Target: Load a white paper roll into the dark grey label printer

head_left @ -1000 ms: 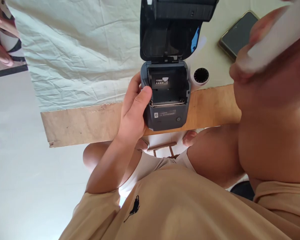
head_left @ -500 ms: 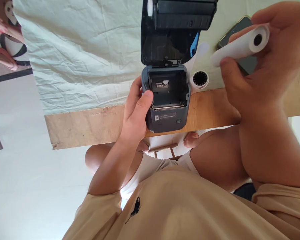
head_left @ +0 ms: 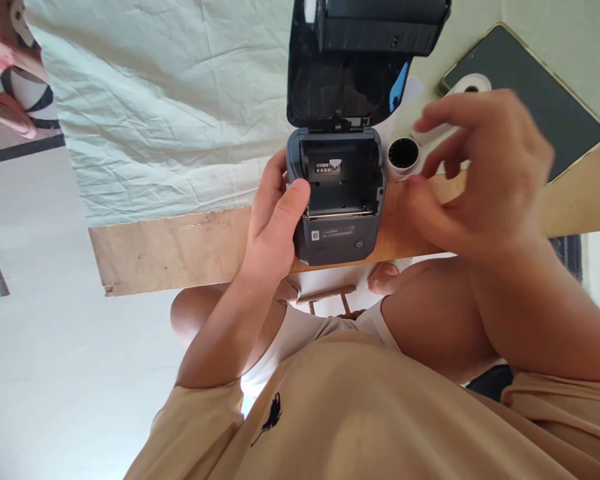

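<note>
Printer (head_left: 337, 233) steadied by one hand at the table's edge, lid up.

Left hand (head_left: 273, 227) is wrapped around the printer's left side, thumb pressed on the rim of the open paper bay. The lid (head_left: 350, 80) is thrown back away from the person, so the printer's long axis runs straight out from the body. Right hand (head_left: 485, 180) hovers just right of it, blurred, fingers loosely spread and pinching nothing; a white paper roll (head_left: 467, 85) lies just behind the fingertips, contact unclear. A small spool (head_left: 403, 155) stands beside the printer, and a dark phone (head_left: 535, 93) lies further right. Creased white cloth (head_left: 170, 113) covers the wooden board (head_left: 180, 247).
</note>
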Motion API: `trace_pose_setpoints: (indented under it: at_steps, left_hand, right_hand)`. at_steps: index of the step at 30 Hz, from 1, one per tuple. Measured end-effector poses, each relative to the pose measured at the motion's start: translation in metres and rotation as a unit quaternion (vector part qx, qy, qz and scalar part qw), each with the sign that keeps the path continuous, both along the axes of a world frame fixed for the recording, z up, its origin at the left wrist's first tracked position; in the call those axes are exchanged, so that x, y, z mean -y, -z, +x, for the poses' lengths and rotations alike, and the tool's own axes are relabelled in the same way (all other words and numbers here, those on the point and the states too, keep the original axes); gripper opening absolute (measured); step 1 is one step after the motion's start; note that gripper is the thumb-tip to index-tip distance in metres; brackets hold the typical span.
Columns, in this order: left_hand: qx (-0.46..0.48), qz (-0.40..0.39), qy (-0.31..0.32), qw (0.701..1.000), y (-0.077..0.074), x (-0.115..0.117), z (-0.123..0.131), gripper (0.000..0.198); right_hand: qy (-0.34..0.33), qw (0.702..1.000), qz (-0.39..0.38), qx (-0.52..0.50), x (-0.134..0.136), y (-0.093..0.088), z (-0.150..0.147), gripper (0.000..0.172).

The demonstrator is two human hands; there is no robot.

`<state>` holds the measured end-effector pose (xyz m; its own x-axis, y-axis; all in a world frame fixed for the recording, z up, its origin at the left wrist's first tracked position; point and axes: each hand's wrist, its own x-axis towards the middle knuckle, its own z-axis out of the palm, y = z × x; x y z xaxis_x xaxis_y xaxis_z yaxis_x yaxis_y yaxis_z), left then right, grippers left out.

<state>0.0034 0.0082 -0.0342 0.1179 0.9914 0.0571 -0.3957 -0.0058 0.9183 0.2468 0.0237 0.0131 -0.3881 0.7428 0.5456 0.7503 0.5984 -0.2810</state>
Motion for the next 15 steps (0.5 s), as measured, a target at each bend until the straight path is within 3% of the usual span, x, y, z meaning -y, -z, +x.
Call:
trace_pose_setpoints:
  at_steps: [4,9,15]
  left_hand:
    - [0.0,-0.014,0.005,1.0,-0.006,0.001,-0.002,0.028]
    - [-0.025,-0.019,0.017,0.999,-0.007,0.001,-0.003,0.031]
    - [-0.041,-0.027,0.008,0.999,-0.001,0.0,-0.002,0.039]
  right_hand:
    - [0.024,0.996,-0.077,0.037,0.0,0.013,-0.006,0.038]
    - [-0.014,0.993,-0.117,0.028,-0.005,0.018,-0.005,0.041]
    - [0.006,0.994,-0.106,0.001,-0.005,0.018,-0.005,0.031]
